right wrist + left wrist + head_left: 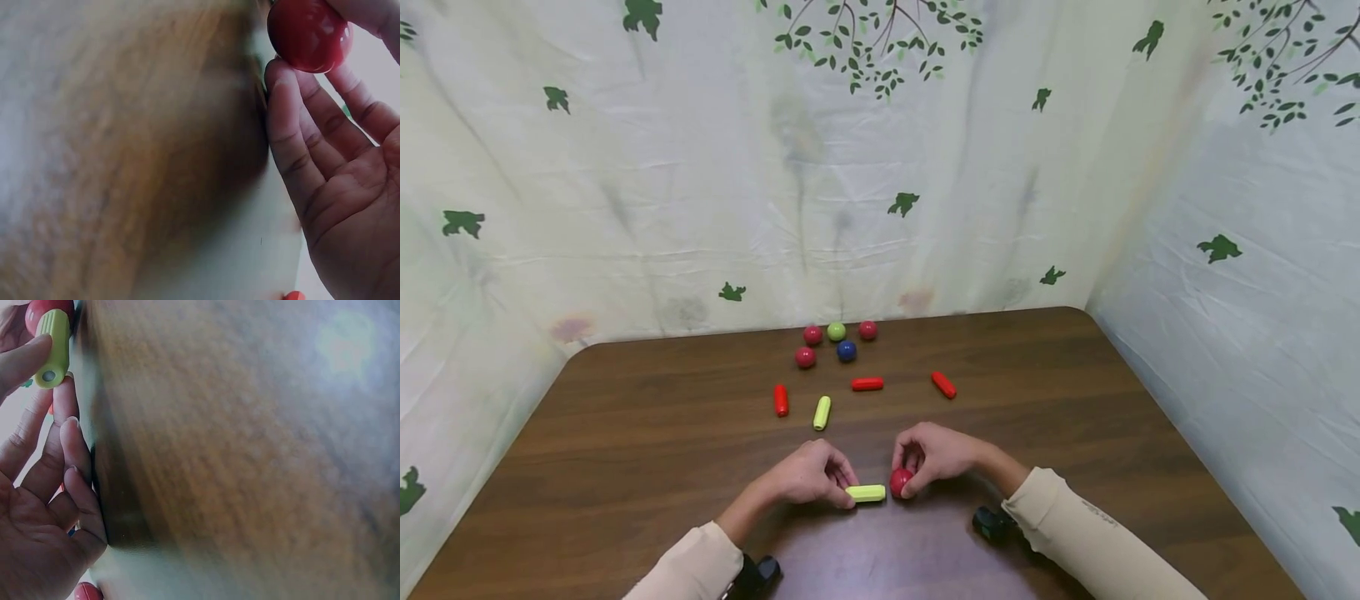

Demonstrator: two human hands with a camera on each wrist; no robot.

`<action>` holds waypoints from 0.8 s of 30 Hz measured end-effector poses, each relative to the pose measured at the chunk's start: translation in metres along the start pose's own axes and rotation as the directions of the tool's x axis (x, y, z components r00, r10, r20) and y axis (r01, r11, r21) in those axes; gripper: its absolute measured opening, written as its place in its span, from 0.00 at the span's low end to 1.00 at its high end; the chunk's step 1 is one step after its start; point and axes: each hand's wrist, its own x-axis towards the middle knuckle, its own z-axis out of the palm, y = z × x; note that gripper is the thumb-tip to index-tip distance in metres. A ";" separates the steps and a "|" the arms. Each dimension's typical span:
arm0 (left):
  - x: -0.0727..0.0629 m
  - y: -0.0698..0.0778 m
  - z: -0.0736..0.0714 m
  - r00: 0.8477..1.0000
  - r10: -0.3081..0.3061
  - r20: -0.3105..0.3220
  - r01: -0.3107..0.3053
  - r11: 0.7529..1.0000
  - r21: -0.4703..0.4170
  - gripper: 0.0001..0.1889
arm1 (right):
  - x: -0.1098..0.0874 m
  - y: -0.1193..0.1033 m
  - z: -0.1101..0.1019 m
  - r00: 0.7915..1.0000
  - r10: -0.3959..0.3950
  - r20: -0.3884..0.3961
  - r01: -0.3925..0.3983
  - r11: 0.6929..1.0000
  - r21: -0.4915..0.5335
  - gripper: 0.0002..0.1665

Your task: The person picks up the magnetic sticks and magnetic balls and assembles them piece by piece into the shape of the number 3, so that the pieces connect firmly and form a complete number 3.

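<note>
My left hand pinches a yellow-green ribbed rod between thumb and fingers, low over the table's near middle. In the left wrist view, the rod's near end shows a small grey metallic disc. A glossy red ball is held between the thumb and fingers of my right hand. The rod lies sideways and its right end points at the ball, with a very narrow gap between them in the head view. In the right wrist view, the remaining fingers of the right hand extend below the red ball.
On the brown wooden table, beyond the hands, lie red rods and another yellow-green rod. Farther back sit red balls, a green ball and a blue ball. A leaf-patterned curtain hangs behind.
</note>
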 end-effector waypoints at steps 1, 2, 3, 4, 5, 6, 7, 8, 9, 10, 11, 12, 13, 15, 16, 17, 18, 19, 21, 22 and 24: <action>0.000 0.000 0.000 1.000 -0.002 0.000 0.002 1.000 0.000 0.07 | 0.000 0.000 0.000 1.000 -0.003 0.004 0.003 1.000 -0.002 0.12; 0.000 0.000 -0.001 1.000 -0.004 0.000 0.004 1.000 0.001 0.07 | 0.001 -0.001 0.001 1.000 -0.007 0.009 0.007 1.000 0.004 0.12; 0.000 0.000 -0.001 1.000 -0.004 0.000 0.004 1.000 -0.001 0.07 | 0.001 -0.001 0.001 1.000 -0.010 0.013 0.010 1.000 0.009 0.12; 0.000 0.000 -0.001 1.000 -0.004 0.001 0.004 1.000 -0.001 0.07 | 0.002 -0.001 0.001 1.000 -0.014 0.018 0.014 1.000 0.015 0.12; 0.000 0.000 -0.002 1.000 -0.003 0.002 0.003 1.000 -0.001 0.07 | 0.002 -0.002 0.002 1.000 -0.015 0.020 0.015 1.000 0.017 0.12; 0.000 0.000 -0.002 1.000 -0.001 0.003 0.001 1.000 0.000 0.07 | 0.002 -0.002 0.002 1.000 -0.018 0.022 0.017 1.000 0.018 0.12; 0.001 0.000 -0.002 1.000 0.000 0.003 0.000 1.000 0.003 0.06 | 0.002 -0.002 0.003 1.000 -0.019 0.024 0.019 1.000 0.021 0.13; 0.001 -0.001 -0.002 1.000 0.001 0.004 -0.001 1.000 0.006 0.06 | 0.002 -0.002 0.003 0.999 -0.020 0.026 0.019 1.000 0.025 0.13; 0.001 -0.001 -0.002 1.000 0.001 0.004 -0.001 1.000 0.007 0.06 | 0.003 -0.002 0.003 0.999 -0.020 0.026 0.019 1.000 0.025 0.13; 0.001 -0.001 -0.002 1.000 0.001 0.005 -0.001 1.000 0.006 0.06 | 0.003 -0.002 0.004 0.999 -0.021 0.027 0.021 0.999 0.027 0.13; 0.001 -0.001 -0.001 1.000 -0.001 0.006 0.001 1.000 0.002 0.06 | 0.004 -0.002 0.004 0.999 -0.020 0.029 0.019 0.999 0.029 0.13; 0.001 -0.001 -0.001 1.000 -0.002 0.005 0.002 1.000 0.001 0.06 | 0.004 -0.002 0.004 0.999 -0.020 0.032 0.019 0.999 0.029 0.13; 0.001 -0.001 -0.001 1.000 -0.004 0.004 0.004 1.000 -0.002 0.06 | 0.005 -0.002 0.004 0.999 -0.019 0.034 0.018 0.999 0.029 0.13; 0.001 0.000 -0.001 1.000 -0.006 0.004 0.006 1.000 -0.009 0.06 | 0.005 -0.002 0.005 0.999 -0.022 0.038 0.020 0.999 0.028 0.13; 0.001 0.000 -0.001 1.000 -0.008 0.006 0.008 1.000 -0.011 0.06 | 0.005 -0.002 0.005 0.999 -0.022 0.040 0.021 0.999 0.027 0.12; 0.001 0.000 -0.001 1.000 -0.009 0.006 0.009 1.000 -0.010 0.06 | 0.006 -0.002 0.005 0.999 -0.023 0.044 0.022 0.999 0.025 0.12; 0.001 0.000 -0.001 1.000 -0.006 0.006 0.006 1.000 -0.011 0.07 | 0.006 -0.002 0.005 0.999 -0.025 0.048 0.024 0.999 0.025 0.12; 0.001 0.000 -0.001 1.000 -0.006 0.006 0.006 1.000 -0.012 0.07 | 0.006 -0.002 0.005 0.998 -0.026 0.050 0.025 0.999 0.028 0.12; 0.000 0.000 -0.002 1.000 -0.009 0.007 0.009 1.000 -0.013 0.07 | 0.006 -0.001 0.005 0.998 -0.030 0.053 0.028 0.999 0.034 0.12; 0.000 0.000 -0.002 1.000 -0.010 0.007 0.010 1.000 -0.014 0.07 | 0.006 -0.001 0.005 0.998 -0.029 0.055 0.027 0.999 0.040 0.12; 0.001 0.000 -0.002 1.000 -0.009 0.007 0.009 1.000 -0.018 0.07 | 0.006 -0.001 0.004 0.998 -0.026 0.056 0.023 0.999 0.049 0.12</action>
